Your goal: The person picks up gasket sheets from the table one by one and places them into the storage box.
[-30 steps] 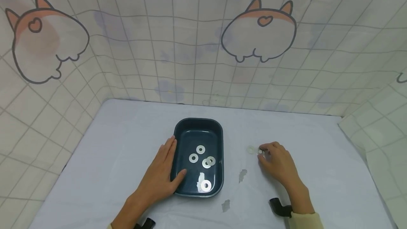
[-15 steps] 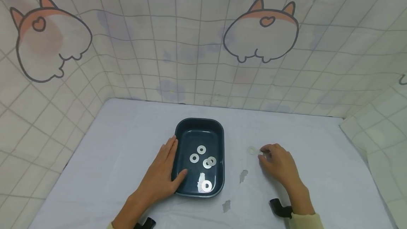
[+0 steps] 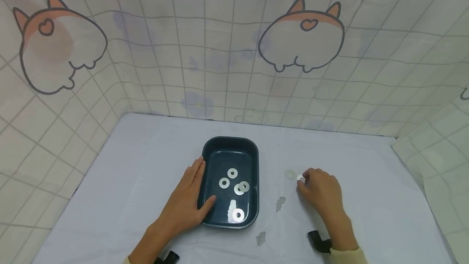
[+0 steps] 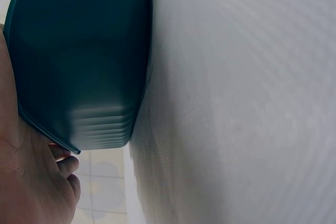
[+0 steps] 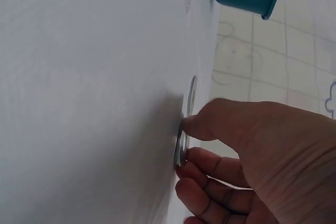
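Observation:
A dark teal rectangular tray [image 3: 255, 199] stands on the white tablecloth. Against its left side rests my left hand [image 3: 183, 199], fingers straight along the rim and thumb lying over the edge. Several flat metal washers [image 3: 232, 173] lie inside, two of them overlapping. Right of the tray, my right hand [image 3: 322, 190] pinches a washer [image 3: 300, 178] at the table surface. In the right wrist view, thumb and fingertips are at the edges of this washer [image 5: 181, 148]. A pale ring-shaped washer [image 3: 290, 174] lies flat just left of it.
Two grey irregular patches [image 3: 280, 203] mark the cloth between tray and right hand. A black angled piece [image 3: 318, 241] is at the right wrist, another [image 3: 170, 257] at the left. A grid-patterned curtain [image 3: 227, 52] borders the table at the back and sides.
My right hand has shifted slightly and turned, so the washer at its fingertips shows more clearly than half a second ago. My left hand and the tray stay put.

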Available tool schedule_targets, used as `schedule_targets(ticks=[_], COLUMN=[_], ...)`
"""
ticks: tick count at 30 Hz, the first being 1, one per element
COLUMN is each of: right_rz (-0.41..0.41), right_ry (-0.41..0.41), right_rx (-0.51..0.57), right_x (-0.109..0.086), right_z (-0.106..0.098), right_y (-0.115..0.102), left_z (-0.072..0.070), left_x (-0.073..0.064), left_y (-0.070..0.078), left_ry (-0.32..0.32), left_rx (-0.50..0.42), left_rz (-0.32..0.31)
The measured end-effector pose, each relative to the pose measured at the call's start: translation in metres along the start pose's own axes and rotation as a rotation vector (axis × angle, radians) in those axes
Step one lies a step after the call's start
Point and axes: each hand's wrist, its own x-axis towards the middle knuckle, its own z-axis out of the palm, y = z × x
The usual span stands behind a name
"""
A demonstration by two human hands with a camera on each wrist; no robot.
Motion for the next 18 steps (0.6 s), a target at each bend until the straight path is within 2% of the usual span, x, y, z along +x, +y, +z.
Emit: schedule_targets(ticks=[6,13,18], right_rz=[0.024,0.007,0.004], right_ry=[0.023,0.065,0.021], right_rx=[-0.010,-0.005,0.004], right_x=[0.0003,-0.0002,0.0002], right_z=[0.0043,0.0095,0.0038], right_y=[-0.0041,-0.0042,-0.0024], left_z=[0.0019,0.0031,0.0012], left_x=[0.0002,0.0005,0.0011], left_y=[-0.0009,-0.0012,0.0001], left_ry=[-0.028,-0.029,-0.026], left_rx=[0.007,0.009,0.002], left_rz=[-0.017,-0.020,-0.018])
